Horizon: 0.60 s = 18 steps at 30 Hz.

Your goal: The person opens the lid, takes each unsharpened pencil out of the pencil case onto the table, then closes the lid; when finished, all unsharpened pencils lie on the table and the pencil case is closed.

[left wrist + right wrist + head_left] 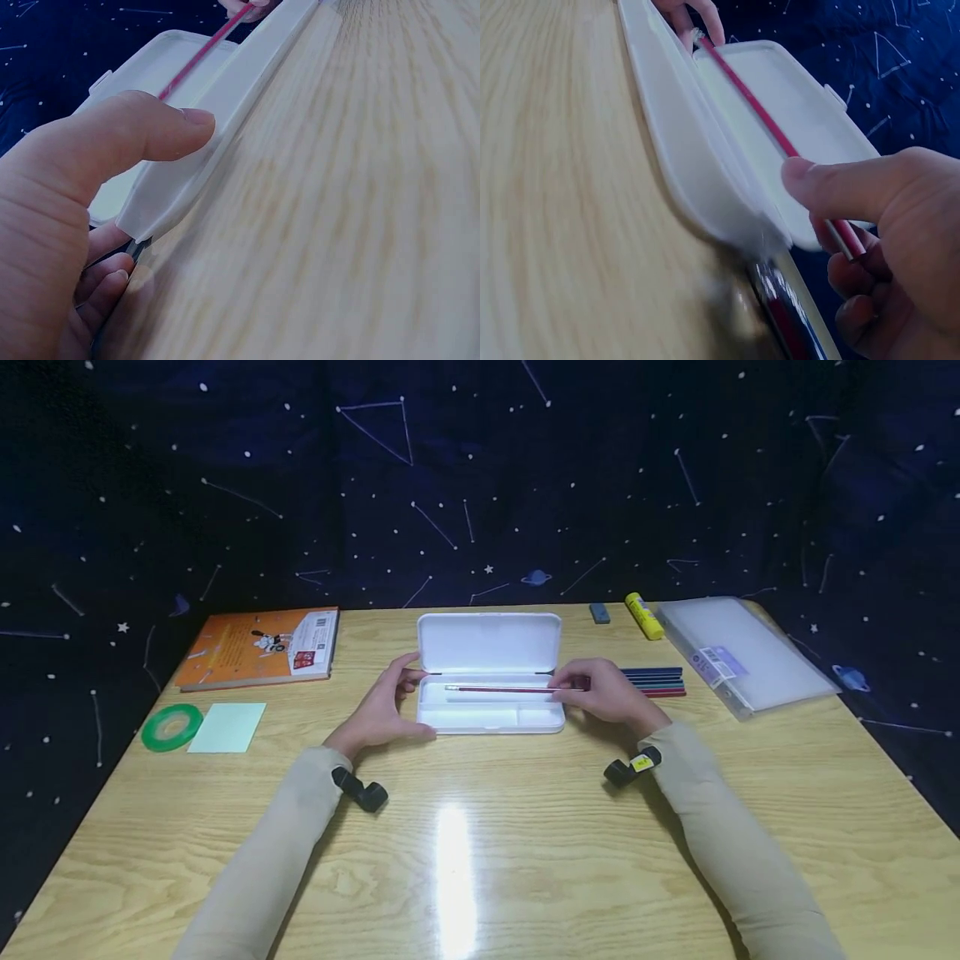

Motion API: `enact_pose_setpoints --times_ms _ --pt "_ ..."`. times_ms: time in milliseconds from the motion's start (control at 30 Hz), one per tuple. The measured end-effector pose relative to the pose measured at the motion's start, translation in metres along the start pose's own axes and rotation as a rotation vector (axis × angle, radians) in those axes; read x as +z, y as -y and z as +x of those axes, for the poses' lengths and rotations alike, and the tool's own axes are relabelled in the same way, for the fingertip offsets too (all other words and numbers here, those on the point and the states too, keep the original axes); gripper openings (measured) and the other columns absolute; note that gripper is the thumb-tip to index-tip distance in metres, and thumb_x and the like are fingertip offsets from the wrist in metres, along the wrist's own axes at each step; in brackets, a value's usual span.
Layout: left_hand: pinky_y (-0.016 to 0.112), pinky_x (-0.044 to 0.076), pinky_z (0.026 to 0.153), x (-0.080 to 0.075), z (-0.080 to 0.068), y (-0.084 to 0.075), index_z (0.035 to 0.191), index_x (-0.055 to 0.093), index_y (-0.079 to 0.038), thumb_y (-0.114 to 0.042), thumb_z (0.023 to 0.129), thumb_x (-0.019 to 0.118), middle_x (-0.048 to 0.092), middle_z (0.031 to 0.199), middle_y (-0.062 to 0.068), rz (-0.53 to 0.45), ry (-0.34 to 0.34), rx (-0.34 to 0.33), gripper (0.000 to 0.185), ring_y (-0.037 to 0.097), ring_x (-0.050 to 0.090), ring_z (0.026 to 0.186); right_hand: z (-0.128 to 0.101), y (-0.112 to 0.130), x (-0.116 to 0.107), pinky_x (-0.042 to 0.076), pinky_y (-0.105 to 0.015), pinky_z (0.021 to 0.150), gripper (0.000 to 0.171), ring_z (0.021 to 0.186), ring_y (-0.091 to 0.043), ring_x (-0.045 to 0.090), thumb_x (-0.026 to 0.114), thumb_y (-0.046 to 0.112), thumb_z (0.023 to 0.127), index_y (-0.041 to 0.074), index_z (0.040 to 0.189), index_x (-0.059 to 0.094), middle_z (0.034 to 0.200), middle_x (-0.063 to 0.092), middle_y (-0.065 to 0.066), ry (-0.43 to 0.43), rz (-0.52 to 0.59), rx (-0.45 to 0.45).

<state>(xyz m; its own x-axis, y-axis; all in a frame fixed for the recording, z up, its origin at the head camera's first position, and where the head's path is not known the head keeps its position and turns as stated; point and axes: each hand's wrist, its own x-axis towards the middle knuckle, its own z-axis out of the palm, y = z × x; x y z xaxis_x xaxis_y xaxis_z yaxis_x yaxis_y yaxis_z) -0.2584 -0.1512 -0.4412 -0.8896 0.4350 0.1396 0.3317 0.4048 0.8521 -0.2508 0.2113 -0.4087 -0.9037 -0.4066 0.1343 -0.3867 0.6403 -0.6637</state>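
A white pencil case (468, 718) stands on the table with its lid (489, 643) raised at the back. My left hand (382, 706) holds its left end, thumb (172, 133) at the front side and the other fingers round behind. Between thumb and fingers, my right hand (603, 691) pinches a red pencil (502, 689) near its right end. The pencil lies level across the open case, over the long rear compartment, its pale-tipped end towards the left. Just right of the case, partly behind the right hand, lie several pencils (654, 682) in dark blue, teal and red.
To the left are an orange book (232, 647), a green tape roll (153, 735) and a pale green paper pad (227, 727). A dark eraser (599, 613), a yellow glue stick (643, 616) and a clear binder (757, 652) lie at the back right. A starry curtain (480, 485) hangs behind.
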Motion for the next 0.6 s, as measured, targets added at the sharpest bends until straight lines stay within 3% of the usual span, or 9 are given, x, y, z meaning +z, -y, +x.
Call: enact_pose_setpoints --times_ms 100,267,367,600 --pt "0.044 0.036 0.102 -0.001 -0.003 -0.009 0.150 0.020 -0.008 -0.005 0.057 0.091 0.051 0.137 0.017 -0.004 0.005 -0.009 0.116 0.031 0.045 0.113 -0.008 -0.009 -0.004 0.039 -0.023 0.063 0.013 0.073 -0.017 0.049 0.073 0.014 0.085 0.007 0.097 0.073 0.084 0.065 -0.005 -0.042 0.005 -0.006" --pt "0.047 0.036 0.100 0.000 -0.003 -0.010 0.150 0.018 -0.006 -0.002 0.057 0.090 0.049 0.138 0.022 -0.012 0.006 -0.010 0.118 0.037 0.043 0.113 -0.022 -0.023 -0.015 0.042 -0.023 0.067 0.011 0.076 -0.015 0.052 0.072 0.014 0.086 0.010 0.096 0.074 0.088 0.066 -0.004 -0.086 -0.014 0.021" --pt "0.043 0.036 0.098 0.001 -0.001 0.002 0.151 0.019 -0.011 -0.007 0.056 0.092 0.051 0.137 0.017 -0.011 -0.005 0.005 0.120 0.032 0.043 0.112 -0.030 -0.028 -0.024 0.042 -0.021 0.070 0.010 0.079 -0.013 0.053 0.071 0.014 0.087 0.010 0.096 0.073 0.090 0.067 -0.005 -0.113 -0.028 0.024" --pt "0.037 0.037 0.092 0.000 -0.002 0.000 0.149 0.022 -0.013 -0.012 0.056 0.093 0.053 0.134 0.013 0.019 -0.011 0.007 0.117 0.026 0.044 0.108 -0.048 -0.039 -0.044 0.042 -0.017 0.068 0.008 0.077 -0.005 0.053 0.072 0.008 0.085 0.006 0.093 0.072 0.087 0.067 -0.006 -0.200 -0.034 -0.028"
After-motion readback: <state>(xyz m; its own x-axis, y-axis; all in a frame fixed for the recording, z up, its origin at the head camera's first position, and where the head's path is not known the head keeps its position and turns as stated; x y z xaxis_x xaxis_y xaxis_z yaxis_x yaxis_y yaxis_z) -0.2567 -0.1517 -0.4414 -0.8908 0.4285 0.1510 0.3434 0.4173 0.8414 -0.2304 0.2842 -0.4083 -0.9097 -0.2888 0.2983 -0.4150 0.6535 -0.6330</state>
